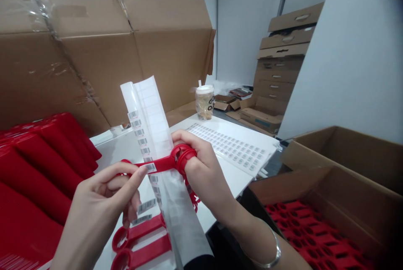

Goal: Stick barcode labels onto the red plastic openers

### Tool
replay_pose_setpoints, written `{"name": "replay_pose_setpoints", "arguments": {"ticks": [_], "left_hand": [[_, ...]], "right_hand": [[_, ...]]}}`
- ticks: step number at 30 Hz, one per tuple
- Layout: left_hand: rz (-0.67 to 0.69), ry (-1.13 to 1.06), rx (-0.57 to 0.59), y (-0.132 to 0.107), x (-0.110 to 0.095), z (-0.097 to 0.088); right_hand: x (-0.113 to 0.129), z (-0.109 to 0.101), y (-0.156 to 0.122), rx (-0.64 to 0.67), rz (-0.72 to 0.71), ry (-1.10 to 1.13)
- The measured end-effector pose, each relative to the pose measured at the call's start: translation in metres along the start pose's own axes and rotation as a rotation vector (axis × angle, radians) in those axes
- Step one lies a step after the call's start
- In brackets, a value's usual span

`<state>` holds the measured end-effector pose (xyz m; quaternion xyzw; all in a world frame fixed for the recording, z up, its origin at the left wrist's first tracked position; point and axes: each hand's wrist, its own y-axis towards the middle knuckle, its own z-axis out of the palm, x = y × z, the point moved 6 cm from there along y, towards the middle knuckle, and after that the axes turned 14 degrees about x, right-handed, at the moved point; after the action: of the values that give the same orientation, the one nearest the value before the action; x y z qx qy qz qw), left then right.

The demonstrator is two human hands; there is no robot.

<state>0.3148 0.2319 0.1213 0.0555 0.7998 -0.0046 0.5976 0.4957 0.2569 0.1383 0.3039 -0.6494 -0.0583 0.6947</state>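
Note:
My right hand point(201, 161) is closed around one end of a red plastic piece point(165, 163), which has a ring at each end and a flat bar between them. The same hand also has a curled sheet of barcode stickers point(151, 110) against it, hanging behind the bar. At the bar's other end, my left hand point(108, 194) pinches the piece, its thumb at the edge of a small white barcode sticker point(151, 168) on the bar. More barcode stickers point(146, 206) show by the left fingers. Below lie similar red plastic pieces point(141, 228) on the white table.
A sheet of barcode stickers point(233, 146) lies flat on the white table point(231, 182). A lidded cup point(205, 102) stands behind it. Red packs point(37, 169) fill the left side. At right, an open cardboard box point(327, 186) contains red pieces. Large cartons point(103, 51) stand behind.

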Motion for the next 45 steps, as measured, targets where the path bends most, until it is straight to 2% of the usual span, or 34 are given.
{"name": "replay_pose_setpoints", "arguments": {"ticks": [4, 8, 11, 12, 15, 17, 19, 20, 22, 26, 30, 33, 36, 38, 42, 45], "left_hand": [[-0.025, 0.138, 0.023, 0.011, 0.001, 0.001], [-0.01, 0.307, -0.012, 0.021, -0.001, -0.015], [0.02, 0.193, 0.059, 0.016, -0.008, -0.028], [0.044, 0.135, 0.046, 0.011, -0.013, -0.033], [0.186, 0.082, -0.166, -0.008, -0.032, -0.047], [0.325, 0.191, -0.317, -0.017, -0.041, -0.045], [0.483, 0.362, -0.386, -0.018, -0.044, -0.032], [0.551, 0.448, -0.374, -0.014, -0.042, -0.023], [0.584, 0.535, -0.371, -0.004, -0.032, -0.012], [0.346, 0.444, -0.212, 0.016, -0.013, -0.01], [0.261, 0.286, -0.087, 0.017, -0.014, -0.019], [0.157, 0.186, 0.012, 0.026, -0.004, -0.025], [0.064, 0.19, 0.028, 0.037, 0.007, -0.032], [0.048, 0.202, 0.025, 0.041, 0.01, -0.033], [0.09, 0.258, -0.007, 0.033, 0.003, -0.03], [0.172, 0.385, -0.065, 0.024, -0.009, -0.027]], "right_hand": [[-0.003, -0.001, 0.002, -0.008, -0.007, -0.018], [-0.016, -0.005, 0.01, -0.046, 0.015, -0.071], [-0.029, -0.009, 0.019, -0.057, 0.049, -0.075], [-0.033, -0.01, 0.022, -0.062, 0.063, -0.072], [-0.038, -0.014, 0.025, -0.081, 0.094, -0.059], [-0.036, -0.013, 0.024, -0.084, 0.1, -0.049], [-0.031, -0.008, 0.022, -0.085, 0.095, -0.044], [-0.028, -0.005, 0.02, -0.085, 0.088, -0.041], [-0.023, 0.003, 0.017, -0.076, 0.07, -0.029], [-0.019, 0.015, 0.011, -0.057, 0.061, 0.005], [-0.022, 0.017, 0.011, -0.059, 0.086, 0.029], [-0.027, 0.018, 0.012, -0.074, 0.083, 0.024], [-0.032, 0.018, 0.014, -0.085, 0.082, 0.006], [-0.035, 0.018, 0.016, -0.082, 0.089, 0.002], [-0.032, 0.015, 0.016, -0.105, 0.067, -0.019], [-0.026, 0.014, 0.013, -0.12, 0.03, -0.051]]}}
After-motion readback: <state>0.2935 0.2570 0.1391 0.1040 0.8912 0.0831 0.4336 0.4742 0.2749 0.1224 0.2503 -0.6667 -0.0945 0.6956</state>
